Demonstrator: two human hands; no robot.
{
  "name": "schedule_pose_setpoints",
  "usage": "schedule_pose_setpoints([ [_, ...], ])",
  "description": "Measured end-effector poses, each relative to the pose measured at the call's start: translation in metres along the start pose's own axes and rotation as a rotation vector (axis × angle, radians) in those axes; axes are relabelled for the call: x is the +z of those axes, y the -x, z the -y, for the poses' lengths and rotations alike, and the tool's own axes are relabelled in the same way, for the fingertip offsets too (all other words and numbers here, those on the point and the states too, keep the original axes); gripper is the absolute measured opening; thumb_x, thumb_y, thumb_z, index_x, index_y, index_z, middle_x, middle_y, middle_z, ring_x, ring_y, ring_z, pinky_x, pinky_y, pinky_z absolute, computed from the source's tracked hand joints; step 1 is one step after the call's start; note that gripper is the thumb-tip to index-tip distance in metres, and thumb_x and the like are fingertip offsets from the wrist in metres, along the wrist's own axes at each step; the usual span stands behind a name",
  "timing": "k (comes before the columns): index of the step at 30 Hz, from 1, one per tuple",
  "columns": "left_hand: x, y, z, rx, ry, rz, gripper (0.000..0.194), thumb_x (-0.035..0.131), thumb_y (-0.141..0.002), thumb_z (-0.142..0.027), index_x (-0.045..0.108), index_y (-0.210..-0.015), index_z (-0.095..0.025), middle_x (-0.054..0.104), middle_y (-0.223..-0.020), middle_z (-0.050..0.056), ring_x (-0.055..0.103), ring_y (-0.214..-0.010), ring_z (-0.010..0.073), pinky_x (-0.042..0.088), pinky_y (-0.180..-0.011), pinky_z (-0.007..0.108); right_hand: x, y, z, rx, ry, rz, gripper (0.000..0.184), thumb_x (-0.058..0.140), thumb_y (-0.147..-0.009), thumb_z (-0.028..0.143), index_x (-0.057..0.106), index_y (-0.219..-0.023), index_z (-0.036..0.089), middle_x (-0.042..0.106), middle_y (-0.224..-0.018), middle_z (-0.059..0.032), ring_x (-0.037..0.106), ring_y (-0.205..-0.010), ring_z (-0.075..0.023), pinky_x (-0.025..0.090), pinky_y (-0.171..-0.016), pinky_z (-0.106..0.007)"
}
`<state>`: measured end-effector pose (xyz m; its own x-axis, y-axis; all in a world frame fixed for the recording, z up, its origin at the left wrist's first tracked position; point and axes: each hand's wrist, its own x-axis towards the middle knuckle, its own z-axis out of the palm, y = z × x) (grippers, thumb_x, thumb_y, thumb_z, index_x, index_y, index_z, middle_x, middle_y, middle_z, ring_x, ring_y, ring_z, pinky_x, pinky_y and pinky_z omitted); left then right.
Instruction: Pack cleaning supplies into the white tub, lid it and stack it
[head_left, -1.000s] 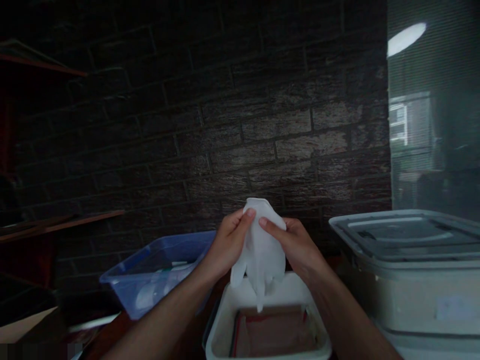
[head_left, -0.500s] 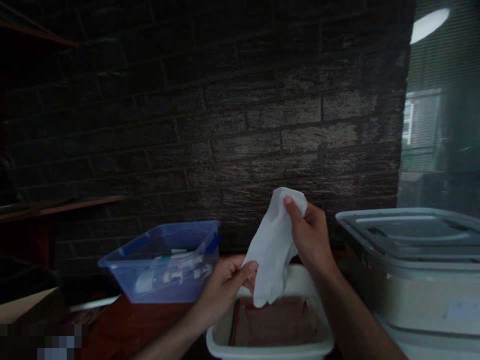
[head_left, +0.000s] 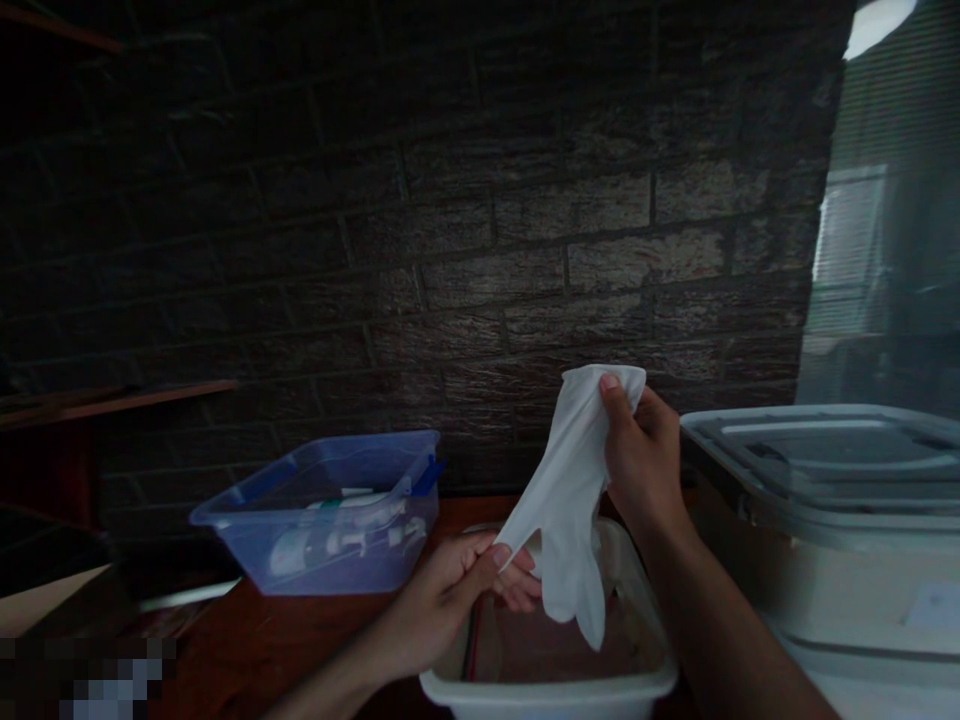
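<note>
White thin glove (head_left: 574,480) was found held between both hands, above a white plastic tub (head_left: 547,690), its cuff uppermost and its loose fingers hanging down over the opening. The right hand (head_left: 643,450) was clamped on the cuff, thumb laid on the near face. The left hand (head_left: 469,590) was pinched on the tip of one glove finger, thumb pressed in and the other fingers partly spread; that part of the glove was drawn taut towards it.

Inside the tub lay a flat brownish item with a red edge (head_left: 525,650), partly covered from view by the glove and the left hand; its nature could not be determined.

To the left stood a translucent blue plastic bin (head_left: 251,545), open at the top, with a dark blue clip (head_left: 427,478) at its right end. White bottles (head_left: 300,550) lay inside, visible through the wall. Bin and tub were apart, the bin resting on a reddish-brown wooden surface (head_left: 262,650).

To the right stood a large pale plastic container (head_left: 840,590) with a grey lid (head_left: 847,450) on and a pale label (head_left: 934,605) on its side. Its contents could not be seen.
</note>
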<state>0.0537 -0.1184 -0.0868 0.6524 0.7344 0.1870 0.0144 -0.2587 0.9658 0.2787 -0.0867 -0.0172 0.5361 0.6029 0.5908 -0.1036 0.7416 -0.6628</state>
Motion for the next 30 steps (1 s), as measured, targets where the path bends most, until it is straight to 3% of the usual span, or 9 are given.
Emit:
schedule_pose_setpoints([
  [9,-0.008,-0.003,-0.006,0.001,-0.228,0.086,0.044,0.043,-0.107,-0.042,0.075,-0.105,-0.011,0.079,-0.104,0.015,0.074,-0.096,0.0243,0.056,-0.091,0.038,-0.003,0.0,0.006,-0.019,0.023,0.002,0.04,0.066,-0.092,0.055,0.07,-0.087,0.015,0.056,-0.069,0.0008,0.05,-0.06,-0.0124,0.037,-0.054,-0.023],
  [13,-0.018,-0.011,-0.019,-0.051,-0.314,0.164,0.042,0.04,-0.108,-0.041,0.072,-0.118,-0.017,0.076,-0.117,0.011,0.07,-0.111,0.0257,0.053,-0.1,0.039,0.0,0.006,0.014,0.022,0.088,0.152,0.038,0.068,-0.091,0.052,0.066,-0.079,0.017,0.053,-0.066,0.0019,0.047,-0.057,-0.0108,0.035,-0.049,-0.021],
  [15,-0.029,-0.016,-0.028,-0.048,-0.443,0.172,0.034,0.052,-0.104,-0.04,0.069,-0.127,-0.022,0.072,-0.128,0.008,0.067,-0.116,0.0262,0.051,-0.101,0.039,0.002,0.01,0.02,0.062,0.142,0.239,0.038,0.069,-0.091,0.052,0.065,-0.078,0.017,0.054,-0.065,0.0016,0.047,-0.054,-0.0106,0.034,-0.046,-0.021],
  [17,-0.042,-0.022,-0.038,-0.002,-0.468,0.195,0.044,0.066,-0.096,-0.034,0.061,-0.139,-0.025,0.063,-0.142,0.009,0.059,-0.129,0.0283,0.045,-0.11,0.042,0.004,0.015,0.026,0.076,0.201,0.317,0.039,0.068,-0.092,0.053,0.066,-0.078,0.017,0.056,-0.065,0.0009,0.049,-0.053,-0.0106,0.035,-0.044,-0.02],
  [19,-0.051,-0.032,-0.045,0.014,-0.32,0.144,0.054,0.067,-0.095,-0.036,0.053,-0.147,-0.028,0.058,-0.149,0.009,0.055,-0.135,0.0291,0.044,-0.112,0.043,0.005,0.02,0.03,0.045,0.266,0.37,0.039,0.068,-0.092,0.051,0.068,-0.077,0.016,0.057,-0.065,0.0007,0.049,-0.053,-0.0097,0.035,-0.043,-0.019],
  [23,-0.048,-0.063,-0.05,0.2,0.007,0.054,0.05,0.062,-0.094,-0.058,0.071,-0.124,-0.019,0.073,-0.123,0.011,0.065,-0.12,0.0303,0.05,-0.105,0.041,0.006,0.024,0.036,0.005,0.388,0.425,0.034,0.067,-0.095,0.048,0.072,-0.078,0.018,0.061,-0.063,0.0012,0.052,-0.052,-0.0093,0.036,-0.041,-0.019],
  [27,-0.034,-0.088,-0.051,0.317,0.126,-0.126,0.013,0.073,-0.093,-0.032,0.074,-0.091,-0.019,0.073,-0.086,0.002,0.069,-0.079,0.0157,0.056,-0.072,0.026,0.013,0.022,0.037,-0.001,0.564,0.48,0.03,0.067,-0.096,0.042,0.074,-0.076,0.022,0.067,-0.063,-0.0012,0.056,-0.05,-0.0129,0.038,-0.042,-0.025],
  [30,-0.035,-0.096,-0.047,0.363,0.12,-0.271,0.012,0.073,-0.092,-0.022,0.071,-0.08,-0.021,0.067,-0.08,0.0,0.065,-0.072,0.0142,0.056,-0.066,0.026,0.007,0.024,0.027,0.022,0.687,0.493,0.032,0.064,-0.097,0.041,0.072,-0.07,0.027,0.07,-0.067,-0.0038,0.058,-0.053,-0.0175,0.036,-0.042,-0.03],
])
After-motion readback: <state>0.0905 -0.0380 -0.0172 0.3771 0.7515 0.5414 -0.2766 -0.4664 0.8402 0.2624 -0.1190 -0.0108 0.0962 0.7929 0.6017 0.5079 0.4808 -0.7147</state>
